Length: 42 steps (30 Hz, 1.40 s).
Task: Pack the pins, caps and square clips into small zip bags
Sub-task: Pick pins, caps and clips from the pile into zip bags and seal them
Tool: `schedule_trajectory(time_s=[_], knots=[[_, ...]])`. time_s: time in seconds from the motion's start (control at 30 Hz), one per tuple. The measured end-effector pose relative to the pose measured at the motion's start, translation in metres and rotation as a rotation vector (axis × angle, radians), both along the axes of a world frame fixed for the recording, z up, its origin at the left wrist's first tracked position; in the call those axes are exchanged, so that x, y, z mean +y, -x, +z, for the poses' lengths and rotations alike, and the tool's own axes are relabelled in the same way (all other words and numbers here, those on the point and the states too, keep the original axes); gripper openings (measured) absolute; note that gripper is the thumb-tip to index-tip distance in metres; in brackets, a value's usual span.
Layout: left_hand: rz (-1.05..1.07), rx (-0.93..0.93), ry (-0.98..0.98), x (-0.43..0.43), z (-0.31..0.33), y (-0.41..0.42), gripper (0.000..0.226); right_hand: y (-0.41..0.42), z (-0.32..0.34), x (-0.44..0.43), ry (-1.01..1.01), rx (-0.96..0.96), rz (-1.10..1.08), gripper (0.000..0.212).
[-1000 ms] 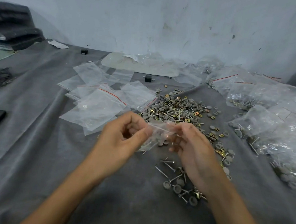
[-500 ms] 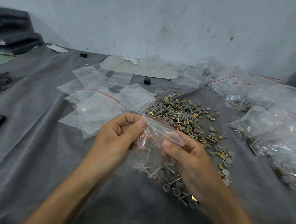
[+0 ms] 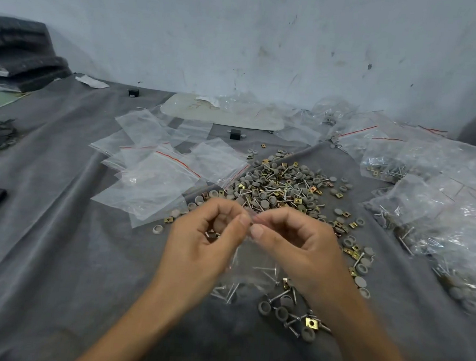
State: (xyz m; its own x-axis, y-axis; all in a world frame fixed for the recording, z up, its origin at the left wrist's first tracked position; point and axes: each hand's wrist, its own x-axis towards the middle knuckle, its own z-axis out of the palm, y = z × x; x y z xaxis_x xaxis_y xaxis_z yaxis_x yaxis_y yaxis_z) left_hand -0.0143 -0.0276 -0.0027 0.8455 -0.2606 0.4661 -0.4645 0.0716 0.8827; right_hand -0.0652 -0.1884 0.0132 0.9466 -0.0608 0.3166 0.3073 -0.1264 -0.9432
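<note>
**Sealing the bag**

Both hands pinch the top of the zip bag [image 3: 249, 268]: left hand [image 3: 207, 245] and right hand [image 3: 297, 243], thumbs and forefingers clamped on its strip, near the cloth's front edge. Best run the pinch along the whole strip, keeping pins [image 3: 227, 291] low.

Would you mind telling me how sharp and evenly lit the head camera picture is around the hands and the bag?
Head view: soft, even light with faint shadows; the clear zip bag pinched by the left hand and right hand looks smeared and hazy; the pile of grey caps, pins and brass clips is sharper; wide-angle bending at the edges.
</note>
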Motion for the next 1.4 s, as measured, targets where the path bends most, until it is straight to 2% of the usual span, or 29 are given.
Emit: schedule_trajectory(time_s=[0.1, 0.23, 0.57, 0.77, 0.97, 1.4], knots=[[0.016, 0.003, -0.048, -0.003, -0.003, 0.003, 0.009, 0.001, -0.001, -0.001, 0.091, -0.044, -0.053, 0.004], [-0.001, -0.003, -0.059, -0.004, -0.004, 0.004, 0.014, 0.004, -0.003, -0.006, 0.181, -0.07, -0.059, 0.009], [-0.006, -0.037, -0.059, 0.001, 0.002, 0.005, 0.009, 0.005, -0.005, -0.006, 0.233, -0.097, -0.106, 0.007], [-0.004, 0.016, 0.013, 0.005, 0.005, 0.003, 0.016, 0.007, -0.005, -0.01, 0.136, -0.062, -0.096, 0.007], [-0.001, 0.002, 0.043, 0.012, 0.007, 0.002, 0.014, 0.007, -0.005, -0.012, 0.038, -0.056, -0.094, 0.005], [0.045, 0.065, 0.081, 0.016, 0.01, 0.0, 0.012, 0.003, -0.006, -0.017, 0.02, -0.044, -0.148, 0.01]])
